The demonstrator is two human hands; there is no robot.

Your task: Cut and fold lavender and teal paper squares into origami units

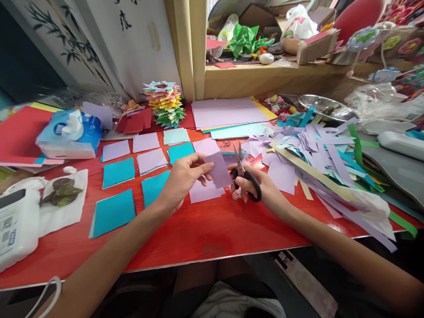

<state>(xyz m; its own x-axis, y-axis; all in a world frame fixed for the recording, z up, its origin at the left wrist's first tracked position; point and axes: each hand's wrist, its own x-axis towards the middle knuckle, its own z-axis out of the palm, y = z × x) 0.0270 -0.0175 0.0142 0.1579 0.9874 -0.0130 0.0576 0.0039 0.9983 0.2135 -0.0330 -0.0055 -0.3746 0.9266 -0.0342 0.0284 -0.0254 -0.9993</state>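
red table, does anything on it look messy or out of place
Yes: on the right, paper strips lie in a tangled heap, some hanging over the front of the table, unlike the tidier square stacks at left. The dark leaves also look odd among paper. Nothing odd about the scissors.

Smooth, glossy lacquer-like finish on the bench (212, 240); matt paper for the lilac square (218, 170); scissors (241, 169) with metal blades (239, 157) and plastic-looking handles (256, 189); a shiny metal bowl (309, 102) at two o'clock, a glossy plastic tissue pack (68, 138) at nine, a wooden-looking ledge (251, 81) at one
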